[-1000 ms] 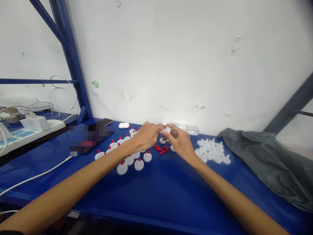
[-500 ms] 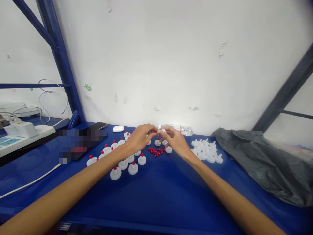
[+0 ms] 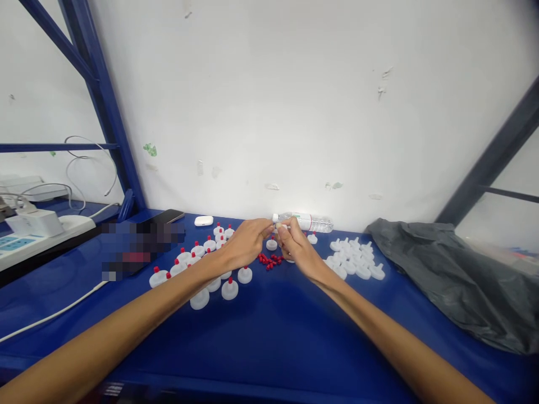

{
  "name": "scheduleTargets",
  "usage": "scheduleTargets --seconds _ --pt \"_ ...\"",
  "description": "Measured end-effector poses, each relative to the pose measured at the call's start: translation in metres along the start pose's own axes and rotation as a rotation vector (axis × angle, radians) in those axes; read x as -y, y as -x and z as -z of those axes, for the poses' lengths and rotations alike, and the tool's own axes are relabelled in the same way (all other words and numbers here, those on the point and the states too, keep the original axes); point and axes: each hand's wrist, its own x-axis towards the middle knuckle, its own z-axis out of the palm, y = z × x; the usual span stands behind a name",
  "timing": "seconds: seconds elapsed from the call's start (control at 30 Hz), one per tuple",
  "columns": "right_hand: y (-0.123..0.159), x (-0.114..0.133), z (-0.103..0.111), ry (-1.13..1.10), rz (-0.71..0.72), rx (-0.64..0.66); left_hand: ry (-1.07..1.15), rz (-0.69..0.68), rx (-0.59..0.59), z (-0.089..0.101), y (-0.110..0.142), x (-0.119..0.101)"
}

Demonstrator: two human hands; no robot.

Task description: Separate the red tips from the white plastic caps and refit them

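My right hand (image 3: pixel 300 248) is closed around a white nozzle lid (image 3: pixel 282 226), mostly covered by its fingers. Facing it, my left hand (image 3: pixel 248 241) pinches at the lid's nozzle; the red tip cap seen in its fingertips earlier is now hidden. Below both hands lies a small pile of red tip caps (image 3: pixel 270 261). Several white lids topped with red caps (image 3: pixel 229 289) stand under and around my left forearm. One more lid (image 3: pixel 272 244) sits just behind the pile, and a red-tipped lid (image 3: pixel 312 238) stands beyond my right hand.
White lids without red tips (image 3: pixel 357 259) are clustered at right, beside a dark grey plastic bag (image 3: pixel 446 280). A clear bottle (image 3: pixel 320 224) lies along the wall. Left are a white case (image 3: pixel 204 221), a phone (image 3: pixel 172 216), a cable (image 3: pixel 54 313) and a power strip (image 3: pixel 76 229).
My hands have come closer together, and my right hand has turned its fingers inward around the lid. The camera view shifted slightly right, mostly in the first half second.
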Motion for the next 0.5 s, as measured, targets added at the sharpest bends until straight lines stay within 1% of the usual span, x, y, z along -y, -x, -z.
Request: scheduleTargets --seconds 0.1,0.3,0.4,0.5 --pt "0.0016 0.0031 -0.0043 -0.081 -0.045 -0.001 0.045 0.047 -0.024 -0.0003 -0.0004 -0.005" --pt "0.0044 0.0048 -0.0111 -0.087 -0.065 -0.055 0.114 0.073 -0.037 -0.0055 0.0013 -0.0054" --pt "0.0022 0.0051 -0.0081 -0.147 -0.073 -0.026 0.143 0.076 -0.049 -0.0076 0.0005 -0.0042" --pt "-0.0022 0.0061 -0.0026 -0.257 -0.086 0.017 0.172 0.052 -0.026 -0.0025 -0.0017 -0.0025"
